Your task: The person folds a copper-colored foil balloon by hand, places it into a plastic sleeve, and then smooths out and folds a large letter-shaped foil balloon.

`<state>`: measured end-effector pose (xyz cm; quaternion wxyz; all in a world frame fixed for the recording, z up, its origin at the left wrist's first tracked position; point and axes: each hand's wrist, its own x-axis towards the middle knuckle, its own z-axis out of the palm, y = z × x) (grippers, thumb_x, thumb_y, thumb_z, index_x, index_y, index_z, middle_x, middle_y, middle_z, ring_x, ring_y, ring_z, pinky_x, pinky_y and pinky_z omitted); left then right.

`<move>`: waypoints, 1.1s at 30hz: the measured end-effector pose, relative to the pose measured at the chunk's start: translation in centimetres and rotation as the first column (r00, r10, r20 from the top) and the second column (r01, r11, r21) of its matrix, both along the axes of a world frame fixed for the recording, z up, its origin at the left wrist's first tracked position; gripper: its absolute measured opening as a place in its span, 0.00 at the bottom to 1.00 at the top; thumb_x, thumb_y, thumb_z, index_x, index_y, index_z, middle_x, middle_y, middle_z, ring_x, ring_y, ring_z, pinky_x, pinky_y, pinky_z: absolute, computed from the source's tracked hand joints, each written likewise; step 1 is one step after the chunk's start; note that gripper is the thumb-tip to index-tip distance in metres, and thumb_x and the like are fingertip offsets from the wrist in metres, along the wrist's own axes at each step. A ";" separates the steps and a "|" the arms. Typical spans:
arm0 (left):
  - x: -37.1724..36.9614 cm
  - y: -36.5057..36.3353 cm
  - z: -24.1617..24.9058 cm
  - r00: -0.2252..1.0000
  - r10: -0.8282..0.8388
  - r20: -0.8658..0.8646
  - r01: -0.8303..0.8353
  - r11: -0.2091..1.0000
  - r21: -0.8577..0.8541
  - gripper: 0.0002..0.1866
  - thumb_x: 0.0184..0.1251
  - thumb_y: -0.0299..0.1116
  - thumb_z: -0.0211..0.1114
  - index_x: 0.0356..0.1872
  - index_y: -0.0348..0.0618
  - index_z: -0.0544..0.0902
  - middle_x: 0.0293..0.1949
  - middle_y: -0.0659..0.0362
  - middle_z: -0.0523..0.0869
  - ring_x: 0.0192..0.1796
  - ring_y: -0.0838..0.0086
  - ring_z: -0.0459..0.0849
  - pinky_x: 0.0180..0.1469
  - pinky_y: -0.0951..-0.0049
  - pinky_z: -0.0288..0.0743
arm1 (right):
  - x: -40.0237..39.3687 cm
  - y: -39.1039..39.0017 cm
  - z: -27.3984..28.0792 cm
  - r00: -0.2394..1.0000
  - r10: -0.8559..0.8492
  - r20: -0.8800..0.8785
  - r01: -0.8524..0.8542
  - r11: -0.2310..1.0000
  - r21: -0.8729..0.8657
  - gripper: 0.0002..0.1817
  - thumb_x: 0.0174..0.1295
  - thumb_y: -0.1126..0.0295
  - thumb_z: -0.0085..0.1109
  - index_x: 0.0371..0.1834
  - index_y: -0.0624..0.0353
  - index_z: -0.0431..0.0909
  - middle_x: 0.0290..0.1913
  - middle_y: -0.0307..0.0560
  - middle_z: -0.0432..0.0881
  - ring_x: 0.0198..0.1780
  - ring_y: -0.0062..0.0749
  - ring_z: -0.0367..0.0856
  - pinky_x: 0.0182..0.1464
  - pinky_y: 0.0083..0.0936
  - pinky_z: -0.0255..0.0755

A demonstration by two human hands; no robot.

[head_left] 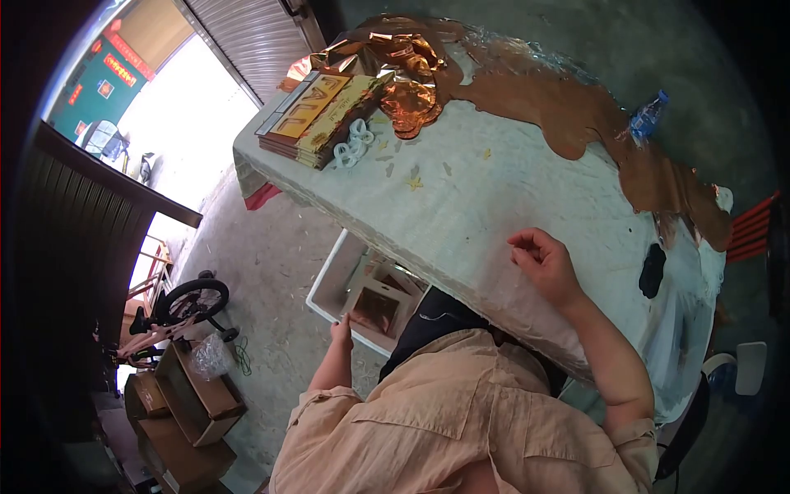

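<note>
My left hand (341, 331) is low on the left, beside the white bin (322, 280). Its fingers close on the edge of a flat pack (374, 313) with a brown, shiny square in its middle. Part of that grip is hidden. Over the cloth-covered table (428, 222), my right hand (545, 262) hangs with loosely curled fingers, and no object shows in it. Small yellow star-like pieces (414, 184) lie on the cloth. At the far left of the table sits a stack of printed "FALL" packs (309, 119), with white rings (354, 144) beside it.
Copper foil (411, 74) and brown sheet material (527, 107) spread along the table's far side. A blue-labelled bottle (648, 117) and a black item (652, 270) lie at the right. Cardboard boxes (193, 395) and a small bicycle (189, 305) stand on the floor at left.
</note>
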<state>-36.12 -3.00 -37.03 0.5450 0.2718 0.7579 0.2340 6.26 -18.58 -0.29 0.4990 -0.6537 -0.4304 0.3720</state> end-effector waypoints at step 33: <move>37.8 19.4 36.6 0.108 -0.144 -0.984 0.984 -0.125 0.127 0.11 0.57 0.36 0.62 0.27 0.38 0.84 0.32 0.47 0.86 0.36 0.54 0.85 0.43 0.59 0.79 | 13.0 8.2 -2.4 0.378 -0.217 0.900 0.220 0.965 0.140 0.17 0.55 0.67 0.60 0.47 0.59 0.74 0.53 0.46 0.73 0.52 0.46 0.72 0.50 0.41 0.74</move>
